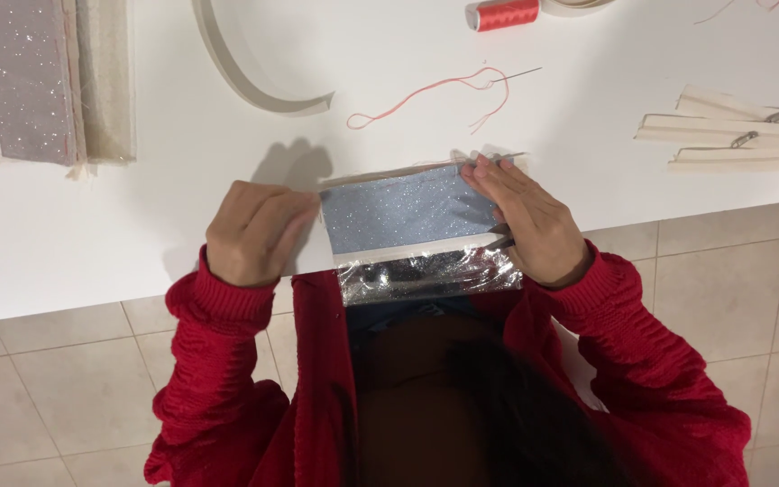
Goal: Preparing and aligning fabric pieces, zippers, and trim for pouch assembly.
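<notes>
A small rectangle of grey-blue glitter fabric (pixel 403 214) lies at the near edge of the white table (pixel 137 207), with a clear shiny plastic wrap (pixel 426 276) hanging off its near side over the edge. My left hand (pixel 254 230) is curled in a loose fist against the fabric's left edge. My right hand (pixel 529 216) lies flat on the fabric's right end, fingers pressing its far corner. Both arms wear red knitted sleeves.
A needle with red thread (pixel 444 90) lies beyond the fabric, a red thread spool (pixel 503 13) farther back. Cream strip (pixel 245 77) curves at back left. Glitter fabric swatches (pixel 29 81) sit far left. Cream zippers (pixel 741 135) lie right. Tiled floor below.
</notes>
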